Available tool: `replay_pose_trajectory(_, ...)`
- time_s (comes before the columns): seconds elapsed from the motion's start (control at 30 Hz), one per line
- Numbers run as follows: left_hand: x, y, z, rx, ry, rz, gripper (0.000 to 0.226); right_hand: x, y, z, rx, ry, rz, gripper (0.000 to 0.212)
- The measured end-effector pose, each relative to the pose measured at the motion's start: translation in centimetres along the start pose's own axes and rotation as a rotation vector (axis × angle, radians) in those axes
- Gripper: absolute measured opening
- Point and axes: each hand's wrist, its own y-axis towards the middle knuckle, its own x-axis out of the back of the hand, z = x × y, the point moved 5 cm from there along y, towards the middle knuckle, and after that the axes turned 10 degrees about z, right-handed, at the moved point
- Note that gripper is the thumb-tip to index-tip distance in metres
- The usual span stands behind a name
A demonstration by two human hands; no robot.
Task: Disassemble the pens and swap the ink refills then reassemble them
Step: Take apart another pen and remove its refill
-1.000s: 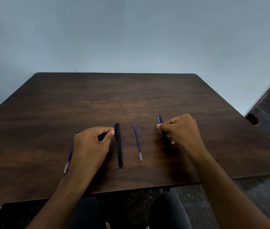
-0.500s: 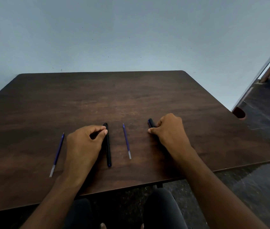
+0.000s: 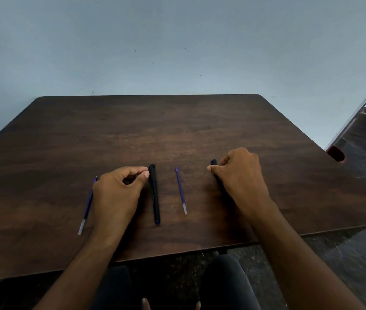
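On the dark wooden table (image 3: 177,130) lies a black pen barrel (image 3: 154,193), pointing away from me. My left hand (image 3: 119,193) rests just left of it, thumb and forefinger pinched by the barrel's far end, apparently on a small dark pen piece (image 3: 130,180). A blue ink refill (image 3: 181,190) lies loose between my hands. A second blue refill (image 3: 87,206) lies left of my left hand. My right hand (image 3: 242,177) is closed over a second dark pen barrel (image 3: 214,162); only its far end shows.
The table's near edge runs just below my wrists, with my knees under it. A pale wall stands behind the far edge. Dark flooring and a reddish object (image 3: 336,154) lie off the table's right side.
The camera view has shifted and tilted a little. Both hands stay where they were beside and on the pen barrels; the refills have not moved.
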Motion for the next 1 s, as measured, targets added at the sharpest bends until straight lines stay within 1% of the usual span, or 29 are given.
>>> replay_pose_trajectory(0.07, 0.1, 0.0, 0.3, 0.028, -0.058, -0.005, 0.014, -0.9, -0.4, 1.4, 0.050, -0.014, 0.007, 0.027)
replay_pose_trajectory(0.2, 0.4, -0.1, 0.6, 0.041, -0.145, -0.031, 0.011, -4.4, -0.7, 4.4, 0.144, 0.016, 0.128, 0.023)
replay_pose_trajectory(0.27, 0.5, -0.1, 0.6, 0.037, -0.156, -0.034, 0.011, -6.1, -0.8, 5.9, 0.173, -0.008, 0.136, 0.024)
replay_pose_trajectory(0.33, 0.6, 0.0, 0.6, 0.034, -0.177, -0.031, 0.011, -7.6, -0.7, 7.1, 0.173, -0.063, 0.107, 0.028)
replay_pose_trajectory(0.47, 0.7, -0.1, 0.5, 0.016, -0.199, -0.045, 0.009, -9.7, -0.5, 8.5, 0.166, -0.158, 0.092, 0.046)
replay_pose_trajectory(0.63, 0.7, -0.1, 0.7, 0.012, -0.211, -0.051, 0.008, -10.5, -0.5, 8.7, 0.151, -0.200, 0.146, 0.050)
replay_pose_trajectory(0.73, 0.6, 0.0, 1.1, 0.008, -0.222, -0.050, 0.008, -10.1, -0.8, 8.7, 0.145, -0.137, 0.179, 0.043)
replay_pose_trajectory(0.83, 0.5, 0.1, 1.5, 0.017, -0.279, -0.046, 0.009, -9.1, -1.2, 8.6, 0.154, -0.032, 0.177, 0.036)
replay_pose_trajectory(1.0, 0.0, 0.3, 1.9, 0.042, -0.478, 0.036, 0.020, -7.2, -3.1, 9.1, 0.290, 0.086, 0.160, 0.034)
